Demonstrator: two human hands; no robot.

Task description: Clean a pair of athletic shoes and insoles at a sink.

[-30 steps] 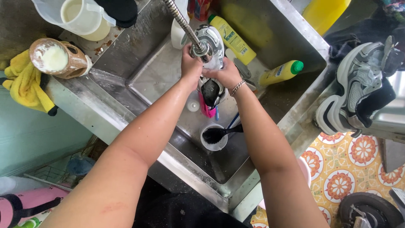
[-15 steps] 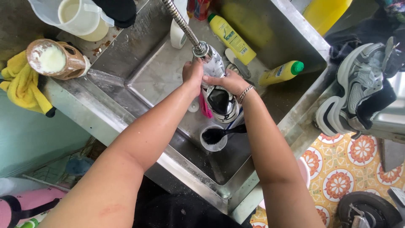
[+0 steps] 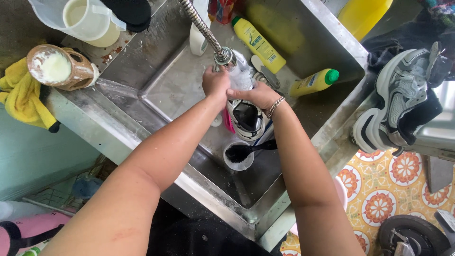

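- Steel sink point(image 3: 180, 80) fills the view below me, its basin wet, with a patterned floor point(image 3: 384, 189) at the right.
- My left hand point(image 3: 215, 81) is closed around the far end of a sneaker point(image 3: 246, 114), keeping it under the hose head point(image 3: 222, 56), I judge so the water runs over it.
- My right hand point(image 3: 256, 96) grips the sneaker's side, steadying it.
- Sneaker sits mid-basin, long axis running near to far, opening facing up toward me, toe under the hose.
- Near it, a black brush point(image 3: 241, 151) rests in a small cup point(image 3: 238, 165).
- Two yellow bottles point(image 3: 259, 40) lie at the far right of the basin.
- Another sneaker point(image 3: 403, 104) rests on the right ledge.
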